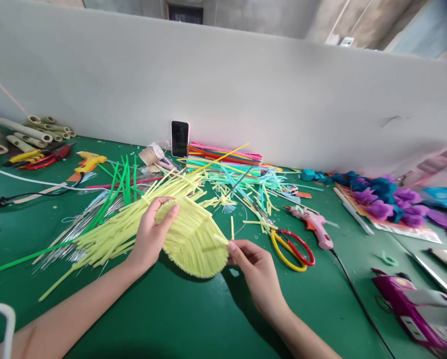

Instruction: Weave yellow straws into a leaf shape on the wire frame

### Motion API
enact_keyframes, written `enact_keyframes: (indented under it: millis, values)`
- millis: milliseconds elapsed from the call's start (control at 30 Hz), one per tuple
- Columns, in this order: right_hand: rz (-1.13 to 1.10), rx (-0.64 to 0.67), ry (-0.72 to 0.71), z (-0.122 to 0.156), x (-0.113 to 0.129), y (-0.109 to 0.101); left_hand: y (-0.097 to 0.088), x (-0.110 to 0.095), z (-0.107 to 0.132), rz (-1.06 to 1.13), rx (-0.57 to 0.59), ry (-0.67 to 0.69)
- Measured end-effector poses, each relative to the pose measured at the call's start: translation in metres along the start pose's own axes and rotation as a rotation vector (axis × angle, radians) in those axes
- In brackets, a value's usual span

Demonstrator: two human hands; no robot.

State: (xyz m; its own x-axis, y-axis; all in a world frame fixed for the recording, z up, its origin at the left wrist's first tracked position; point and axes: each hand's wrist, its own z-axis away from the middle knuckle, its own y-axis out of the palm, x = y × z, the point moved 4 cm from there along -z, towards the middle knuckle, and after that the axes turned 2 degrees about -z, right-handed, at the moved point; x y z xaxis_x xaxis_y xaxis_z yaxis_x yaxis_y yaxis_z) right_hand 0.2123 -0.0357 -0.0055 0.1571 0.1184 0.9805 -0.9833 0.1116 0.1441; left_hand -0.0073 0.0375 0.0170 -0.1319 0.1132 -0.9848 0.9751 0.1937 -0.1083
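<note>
A yellow-green leaf made of pipe cleaners (195,239) is held up over the green table, its ribs slanting out from a middle line. My left hand (154,232) grips its left edge, thumb on the front face and the other fingers behind. At the right tip, my right hand (255,269) pinches the leaf's edge or a short strip there between thumb and forefinger; which one I cannot tell. Behind my left hand lies a big heap of yellow-green pipe cleaners (114,234). Scissors with red and yellow handles (292,249) rest to the right of my right hand.
A pink glue gun (315,224) with a black cord lies at right, near purple and teal flowers (391,199). Bundled coloured pipe cleaners (223,162) and a phone (180,138) are by the white partition. A yellow glue gun (90,162), pliers (40,157) and bamboo tubes (32,132) sit at left.
</note>
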Motion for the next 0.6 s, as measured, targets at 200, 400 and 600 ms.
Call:
enact_keyframes:
  millis: [200,400,600]
  values:
    - [0.023,-0.099,-0.063,-0.005,0.009,-0.011,0.003,0.002,0.003,0.059,0.127,-0.089]
    - [0.116,-0.077,-0.079,-0.015,0.01,-0.021,0.011,0.007,0.008,0.098,0.62,-0.479]
    - [0.125,0.004,-0.027,-0.015,0.007,-0.02,0.018,0.015,0.012,0.07,0.621,-0.532]
